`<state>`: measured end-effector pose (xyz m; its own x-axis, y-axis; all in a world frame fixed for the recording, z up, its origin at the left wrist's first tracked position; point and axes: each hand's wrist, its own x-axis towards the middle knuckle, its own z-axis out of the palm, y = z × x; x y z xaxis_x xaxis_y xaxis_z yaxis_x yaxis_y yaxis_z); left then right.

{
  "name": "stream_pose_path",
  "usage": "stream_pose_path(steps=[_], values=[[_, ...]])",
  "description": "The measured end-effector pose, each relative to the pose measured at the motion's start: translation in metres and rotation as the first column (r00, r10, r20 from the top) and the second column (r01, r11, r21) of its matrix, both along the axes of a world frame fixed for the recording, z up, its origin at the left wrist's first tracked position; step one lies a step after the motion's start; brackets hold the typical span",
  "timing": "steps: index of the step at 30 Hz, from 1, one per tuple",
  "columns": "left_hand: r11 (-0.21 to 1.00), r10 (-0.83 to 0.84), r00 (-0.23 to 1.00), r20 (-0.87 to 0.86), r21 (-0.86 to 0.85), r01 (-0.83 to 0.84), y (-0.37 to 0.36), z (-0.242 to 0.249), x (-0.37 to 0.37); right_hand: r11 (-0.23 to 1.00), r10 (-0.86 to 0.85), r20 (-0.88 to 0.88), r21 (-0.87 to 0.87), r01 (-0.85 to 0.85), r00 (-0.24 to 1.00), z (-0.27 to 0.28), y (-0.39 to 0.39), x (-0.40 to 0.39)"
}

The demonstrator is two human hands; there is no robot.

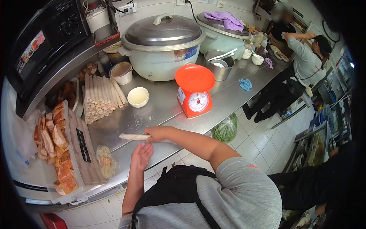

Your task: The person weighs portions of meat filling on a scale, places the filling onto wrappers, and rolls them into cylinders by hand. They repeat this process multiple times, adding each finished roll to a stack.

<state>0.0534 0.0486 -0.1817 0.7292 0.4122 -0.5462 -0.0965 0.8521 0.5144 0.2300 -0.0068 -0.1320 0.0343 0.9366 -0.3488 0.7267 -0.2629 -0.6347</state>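
A pale, floury roll [131,136] lies level over the steel counter [152,118] near its front edge. My right hand [155,133] is closed round the right end of this roll. Just below it, my left hand [142,153] is palm up with its fingers apart and holds nothing. Many similar rolls [100,95] are stacked at the back left of the counter. Between the stack and the red scale [194,91] sits a small cream bowl [138,97]. White powder [143,121] is scattered on the steel above the held roll.
On the left stands a clear bin [82,152] of roasted meat beside a wrapped bag [106,162]. Two large cookers [162,53] line the wall. A metal pot [218,68] and a blue cloth [245,84] lie farther right. People stand at the far right.
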Motion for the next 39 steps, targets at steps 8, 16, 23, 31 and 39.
stream_pose_path(steps=[8, 16, 23, 31, 39], values=[[0.952, 0.256, 0.928, 0.272, 0.093, -0.290, 0.010, 0.022, 0.068, 0.950, -0.092, -0.219, 0.272, 0.152, 0.971, -0.018, -0.059, -0.017], [0.621, 0.123, 0.946, 0.299, 0.720, -0.308, -0.025, 0.117, 0.091, 0.567, -0.230, -0.009, 0.812, 0.141, 0.973, 0.089, -0.081, 0.009], [0.591, -0.258, 0.952, 0.168, 0.806, 0.018, -0.023, 0.135, 0.074, 0.488, -0.157, 0.162, 0.870, -0.066, 0.974, 0.113, -0.074, 0.004], [0.511, -0.671, 0.740, 0.051, 0.755, 0.411, -0.014, 0.154, 0.016, 0.716, 0.120, -0.053, 0.697, -0.049, 0.991, 0.167, -0.066, -0.030], [0.106, -0.029, 0.999, 0.016, 0.994, -0.013, -0.008, 0.147, -0.013, 0.562, 0.004, 0.017, 0.827, -0.016, 1.000, 0.152, -0.048, -0.071]])
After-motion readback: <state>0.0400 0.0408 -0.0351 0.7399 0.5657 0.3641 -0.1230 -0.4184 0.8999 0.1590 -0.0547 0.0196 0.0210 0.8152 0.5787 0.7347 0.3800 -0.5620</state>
